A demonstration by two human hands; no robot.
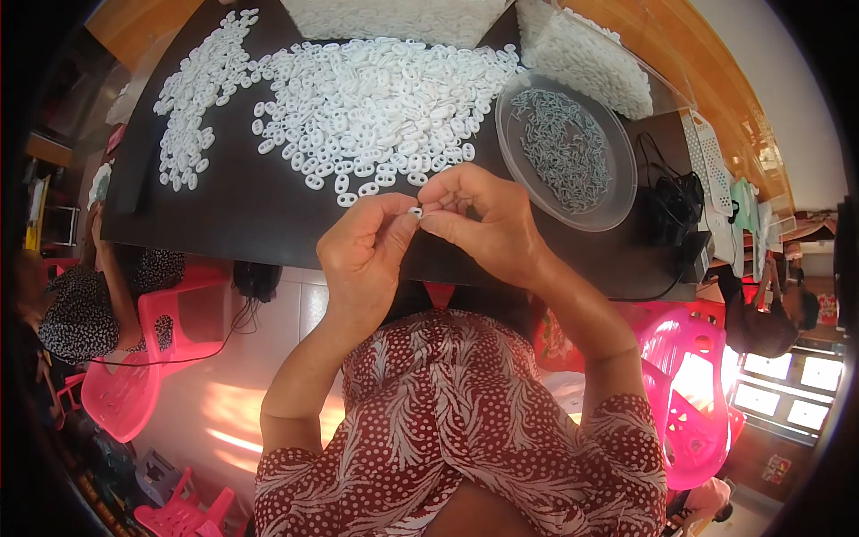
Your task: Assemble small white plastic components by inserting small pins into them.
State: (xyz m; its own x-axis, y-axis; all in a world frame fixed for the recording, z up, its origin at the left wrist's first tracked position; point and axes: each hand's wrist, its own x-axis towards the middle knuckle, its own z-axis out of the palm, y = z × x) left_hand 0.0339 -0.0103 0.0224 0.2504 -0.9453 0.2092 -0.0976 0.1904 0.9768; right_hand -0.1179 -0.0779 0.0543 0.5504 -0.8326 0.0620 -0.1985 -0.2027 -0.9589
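Just past the table's near edge, my left hand (365,255) pinches a small white oval two-hole piece (415,212) between thumb and forefinger. My right hand (488,219) meets it from the other side, thumb and forefinger closed right at the piece; what they grip is too small to make out. Beyond my hands spreads a big heap of the same white two-hole pieces (385,103). To the right, a round clear plastic tray (624,183) contains many small grey screws (564,148).
A second group of white pieces (201,89) lies on the dark table (259,210) at left. Filled clear bins (398,20) stand at the back. Black cables and a dark device (671,201) sit at right. Pink chairs (130,394) and other people (80,309) flank the table.
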